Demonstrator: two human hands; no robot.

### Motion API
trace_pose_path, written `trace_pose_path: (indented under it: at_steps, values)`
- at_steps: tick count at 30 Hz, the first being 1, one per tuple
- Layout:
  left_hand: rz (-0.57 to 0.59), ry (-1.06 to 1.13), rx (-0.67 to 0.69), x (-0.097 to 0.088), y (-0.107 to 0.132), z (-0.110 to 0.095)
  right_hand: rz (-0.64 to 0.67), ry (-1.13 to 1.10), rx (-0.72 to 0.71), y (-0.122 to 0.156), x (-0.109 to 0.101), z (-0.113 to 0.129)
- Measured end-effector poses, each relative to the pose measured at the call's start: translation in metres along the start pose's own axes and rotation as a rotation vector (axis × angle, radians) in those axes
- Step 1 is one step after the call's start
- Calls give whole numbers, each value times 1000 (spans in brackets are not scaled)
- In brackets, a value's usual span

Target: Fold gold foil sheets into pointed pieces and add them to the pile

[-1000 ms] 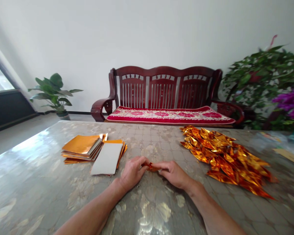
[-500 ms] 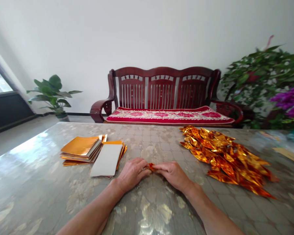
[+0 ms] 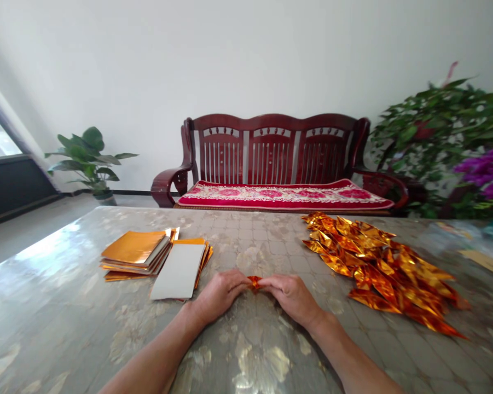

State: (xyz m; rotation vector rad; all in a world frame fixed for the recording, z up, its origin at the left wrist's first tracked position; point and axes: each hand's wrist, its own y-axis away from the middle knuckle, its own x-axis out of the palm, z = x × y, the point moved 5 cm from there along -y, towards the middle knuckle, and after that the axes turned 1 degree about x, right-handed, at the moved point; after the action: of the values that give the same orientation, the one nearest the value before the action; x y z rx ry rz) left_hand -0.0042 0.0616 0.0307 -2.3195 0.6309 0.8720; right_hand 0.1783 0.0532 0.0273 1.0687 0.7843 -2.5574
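Between my two hands, low over the middle of the table, is a small piece of shiny orange-gold foil paper (image 3: 254, 282). My left hand (image 3: 222, 291) pinches its left end, and my right hand (image 3: 289, 291) grips the right end with thumb and fingers together. Most of the paper's ends are covered by my fingers. Left of my left hand lies a stack of foil paper sheets (image 3: 133, 246), gold side up, and against it a second stack with a pale sheet (image 3: 179, 269) on top. A heap of folded gold foil pieces (image 3: 373, 262) spreads to my right.
The patterned, glossy table (image 3: 143, 350) reaches out in front of me. Clear plastic wrapping (image 3: 447, 236) and a tan strip (image 3: 484, 261) lie at its right side. Beyond stand a dark red wooden bench (image 3: 271, 156), a potted plant (image 3: 92, 158) and leafy greenery (image 3: 439, 131) with purple flowers (image 3: 486, 172).
The fingers of my left hand have flattened and straightened along the foil paper. A little more of the foil shows between my hands. The stacks and heap stay as they were.
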Motion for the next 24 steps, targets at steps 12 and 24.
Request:
trace_pose_path:
  at_steps: [12, 24]
  values:
    - [-172, 108, -9, 6, -4, 1, -89, 13, -3, 3, 5, 8]
    - [-290, 136, -144, 6, 0, -2, -159, -31, 27, 3, 7, 8]
